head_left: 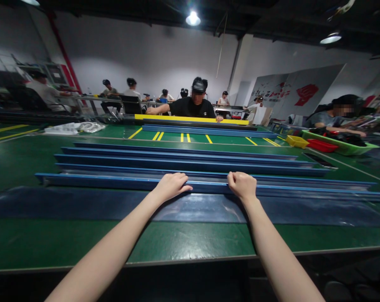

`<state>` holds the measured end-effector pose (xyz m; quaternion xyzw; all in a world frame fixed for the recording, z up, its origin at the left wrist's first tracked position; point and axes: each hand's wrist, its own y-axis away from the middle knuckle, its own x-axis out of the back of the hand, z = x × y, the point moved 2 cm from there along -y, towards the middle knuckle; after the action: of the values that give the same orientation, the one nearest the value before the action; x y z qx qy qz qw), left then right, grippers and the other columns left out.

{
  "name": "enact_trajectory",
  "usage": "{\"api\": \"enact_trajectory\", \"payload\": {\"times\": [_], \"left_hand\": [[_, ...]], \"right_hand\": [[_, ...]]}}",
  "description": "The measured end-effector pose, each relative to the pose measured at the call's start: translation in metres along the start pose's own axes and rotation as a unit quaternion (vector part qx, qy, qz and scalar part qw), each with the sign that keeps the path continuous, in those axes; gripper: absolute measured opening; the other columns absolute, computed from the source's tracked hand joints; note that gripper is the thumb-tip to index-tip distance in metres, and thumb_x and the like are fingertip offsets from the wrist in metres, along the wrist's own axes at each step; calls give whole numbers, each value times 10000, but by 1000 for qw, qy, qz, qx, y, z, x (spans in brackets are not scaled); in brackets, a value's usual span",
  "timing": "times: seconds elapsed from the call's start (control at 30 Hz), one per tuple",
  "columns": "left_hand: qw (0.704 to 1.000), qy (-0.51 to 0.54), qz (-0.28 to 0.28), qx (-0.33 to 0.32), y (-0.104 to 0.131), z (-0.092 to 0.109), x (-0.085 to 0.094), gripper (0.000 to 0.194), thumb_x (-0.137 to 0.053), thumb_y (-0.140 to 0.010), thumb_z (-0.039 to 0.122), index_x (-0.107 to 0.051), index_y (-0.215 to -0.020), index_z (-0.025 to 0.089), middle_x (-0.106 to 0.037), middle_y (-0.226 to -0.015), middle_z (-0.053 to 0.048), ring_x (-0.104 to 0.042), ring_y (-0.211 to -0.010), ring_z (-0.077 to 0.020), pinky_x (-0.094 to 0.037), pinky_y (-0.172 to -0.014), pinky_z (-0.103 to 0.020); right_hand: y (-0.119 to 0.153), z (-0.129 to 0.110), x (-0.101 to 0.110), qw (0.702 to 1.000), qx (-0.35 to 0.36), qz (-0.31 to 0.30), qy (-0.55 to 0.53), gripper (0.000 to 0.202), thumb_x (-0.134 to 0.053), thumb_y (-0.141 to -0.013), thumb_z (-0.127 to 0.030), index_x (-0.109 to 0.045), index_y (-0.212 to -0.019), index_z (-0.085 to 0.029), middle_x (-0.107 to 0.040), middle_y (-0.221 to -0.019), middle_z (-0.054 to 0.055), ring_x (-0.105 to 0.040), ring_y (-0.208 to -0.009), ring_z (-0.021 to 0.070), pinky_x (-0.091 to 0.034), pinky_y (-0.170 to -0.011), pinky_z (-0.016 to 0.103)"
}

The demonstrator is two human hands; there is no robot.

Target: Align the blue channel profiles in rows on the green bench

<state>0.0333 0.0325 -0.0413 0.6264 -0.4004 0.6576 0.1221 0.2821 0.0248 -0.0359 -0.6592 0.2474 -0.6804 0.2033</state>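
Long blue rails (pixel 98 179) lie side by side across the green table, running left to right. My left hand (pixel 172 186) curls its fingers over the upper edge of the nearest rail, thumb pointing right along its front. Farther right, my right hand (pixel 244 185) is closed like a fist on the same rail; its fingertips are hidden. In front of that rail, a flat, glossy blue strip (pixel 196 208) lies under my wrists. Behind my hands are several more blue rails (pixel 177 160), parallel to the held one.
Across the green table (pixel 190 241), a person in black (pixel 192 107) handles a yellow bar (pixel 190 119). At right are a yellow tray (pixel 297 141), a red tray (pixel 322 145), a green basket (pixel 350 147) and a dark flat object (pixel 319 160). Clear plastic bags (pixel 74 127) lie at left.
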Motion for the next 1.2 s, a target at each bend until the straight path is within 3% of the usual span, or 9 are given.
{"api": "enact_trajectory", "payload": {"times": [0.3,0.47,0.9,1.2], "left_hand": [[1000,6,8,-1,0,1,-1,338,-397,-848,464,-534,-781,162,-591,-798,-47,-561,-772,-162,-388,-617,-228],[1000,4,11,0,0,1,0,333,-410,-844,461,-531,-774,159,-599,-798,-48,-569,-770,-168,-386,-615,-236],[999,27,31,-1,1,-1,6,308,-469,-807,477,-500,-785,171,-588,-789,-15,-562,-735,-145,-371,-597,-219],[998,24,60,-19,1,-2,5,279,-528,-780,446,-514,-816,169,-578,-806,-14,-554,-730,-142,-382,-602,-220]], "right_hand": [[3,-43,1,996,82,20,-40,429,-315,-833,-296,-625,-570,-157,-634,-597,55,-542,-545,108,-177,-473,246],[3,-62,-1,998,47,6,-42,438,-309,-841,-298,-646,-600,-155,-653,-618,75,-559,-526,120,-220,-471,235],[-1,-56,-2,999,38,-19,-6,530,-241,-868,-309,-670,-623,-115,-667,-648,134,-617,-573,198,-302,-467,250],[-4,-19,-4,998,-50,-30,29,495,-280,-850,-302,-682,-628,-118,-665,-649,139,-622,-608,217,-337,-501,253]]}}
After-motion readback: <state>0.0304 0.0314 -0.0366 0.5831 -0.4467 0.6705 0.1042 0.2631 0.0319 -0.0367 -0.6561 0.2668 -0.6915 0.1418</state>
